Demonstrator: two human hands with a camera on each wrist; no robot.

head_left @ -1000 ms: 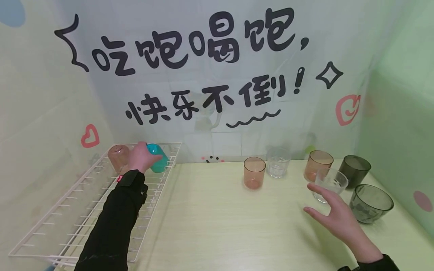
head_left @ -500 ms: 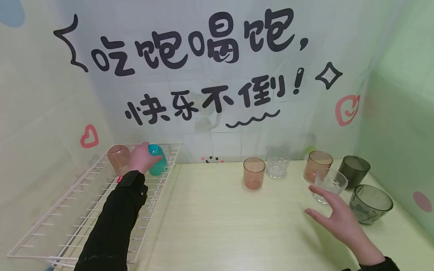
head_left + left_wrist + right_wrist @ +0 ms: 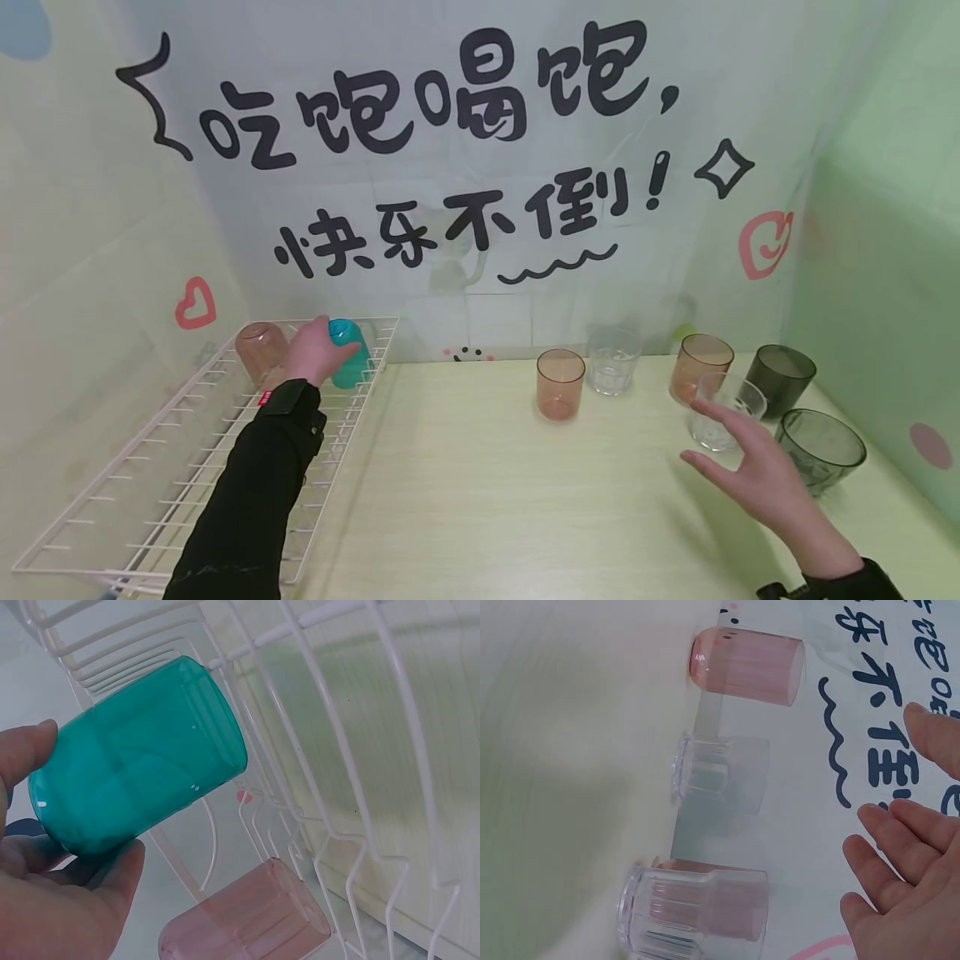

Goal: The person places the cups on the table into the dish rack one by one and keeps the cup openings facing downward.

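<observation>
Head view: the left grip (image 3: 311, 354) pinches the teal cup (image 3: 348, 357), more upright at the rack's (image 3: 75, 572) far end than a second ago; the right grip (image 3: 772, 487), spread and holding nothing, has shifted across the grey bowl (image 3: 825, 446).

Left wrist view: the cup's mouth faces the wires.

Right wrist view: the near clear glass (image 3: 697, 915) shows ribs.

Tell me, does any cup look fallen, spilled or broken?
Nothing stands out; none looks fallen, spilled or broken. The translucent turquoise cup and translucent pink cup are upside down at the white wire rack, seemingly deliberately.
</observation>
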